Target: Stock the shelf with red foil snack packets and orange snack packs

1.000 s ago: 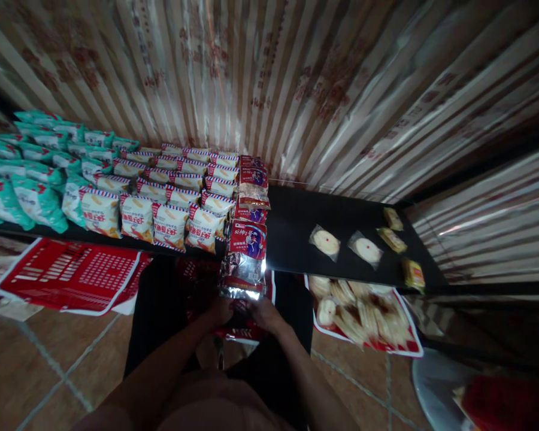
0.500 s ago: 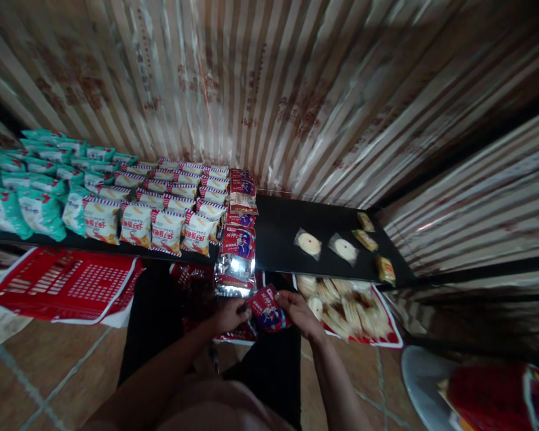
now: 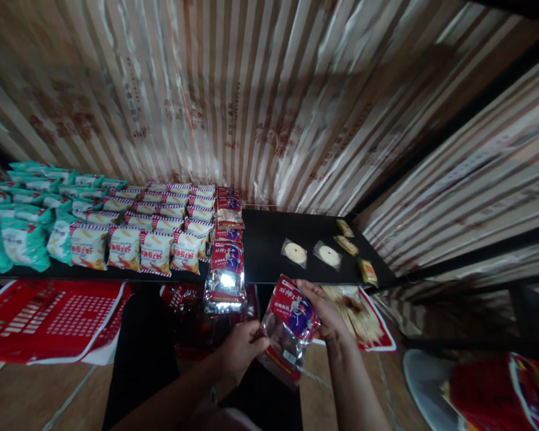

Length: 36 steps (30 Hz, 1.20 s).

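Observation:
A red and purple snack packet with a clear lower window is held between both hands, in front of the shelf edge. My left hand pinches its left side, while my right hand grips its upper right edge. Just left of it, a column of similar red packets lies on the black shelf, the front one overhanging the edge. Beside that column stand several rows of white and yellow snack bags. Farther left are several teal bags.
Two round wrapped cakes and three small yellow packs lie on the shelf's right part. Below hang or lie red bags, one holding pale round pieces. A grey basin stands at lower right, under a striped sheet wall.
The packet has come up toward the shelf and unfolded to show its full length. Both hands have moved with it, and the view has shifted slightly to the right.

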### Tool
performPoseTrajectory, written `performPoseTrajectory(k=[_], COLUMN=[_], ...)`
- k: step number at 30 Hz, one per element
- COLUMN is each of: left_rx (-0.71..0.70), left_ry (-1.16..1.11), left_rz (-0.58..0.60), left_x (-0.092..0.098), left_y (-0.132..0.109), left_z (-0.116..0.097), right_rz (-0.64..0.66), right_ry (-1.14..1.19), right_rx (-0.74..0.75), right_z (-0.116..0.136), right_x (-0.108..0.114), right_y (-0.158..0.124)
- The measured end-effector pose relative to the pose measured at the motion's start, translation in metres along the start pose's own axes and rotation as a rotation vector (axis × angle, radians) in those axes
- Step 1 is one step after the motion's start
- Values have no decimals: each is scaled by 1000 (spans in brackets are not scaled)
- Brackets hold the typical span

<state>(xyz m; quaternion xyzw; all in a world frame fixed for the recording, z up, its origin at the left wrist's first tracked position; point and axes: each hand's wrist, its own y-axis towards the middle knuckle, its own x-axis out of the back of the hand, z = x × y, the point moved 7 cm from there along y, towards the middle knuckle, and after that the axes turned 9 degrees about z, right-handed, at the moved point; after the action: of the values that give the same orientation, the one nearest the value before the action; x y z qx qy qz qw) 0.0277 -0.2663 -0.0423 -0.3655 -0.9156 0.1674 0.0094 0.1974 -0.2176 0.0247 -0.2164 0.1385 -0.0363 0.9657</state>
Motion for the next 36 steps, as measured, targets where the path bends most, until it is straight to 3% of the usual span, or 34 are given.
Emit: performPoseTrajectory(k=[6,11,19,28,33,36], left_rx=[-68,-112,-106,-123,-299,-323], left_ry=[14,225,260,-344,-462,-529], left_rz=[-123,-319,-478,-504,-641,-661], left_x=[18,43,70,99,123,133], left_y=[-6,-16,-11,6,15,19], left_z=[-27,-50,-60,-66,-75,-82], right_rz=[21,51,59,-6,2,-50], right_ry=[2,84,46,-30,-102,-218], right_rx=[72,99,161,304,338,382], right_z=[5,6,11,38,47,52], right_x=[0,-2,-36,-80,-101,-106], right_y=[8,15,40,112,161,186])
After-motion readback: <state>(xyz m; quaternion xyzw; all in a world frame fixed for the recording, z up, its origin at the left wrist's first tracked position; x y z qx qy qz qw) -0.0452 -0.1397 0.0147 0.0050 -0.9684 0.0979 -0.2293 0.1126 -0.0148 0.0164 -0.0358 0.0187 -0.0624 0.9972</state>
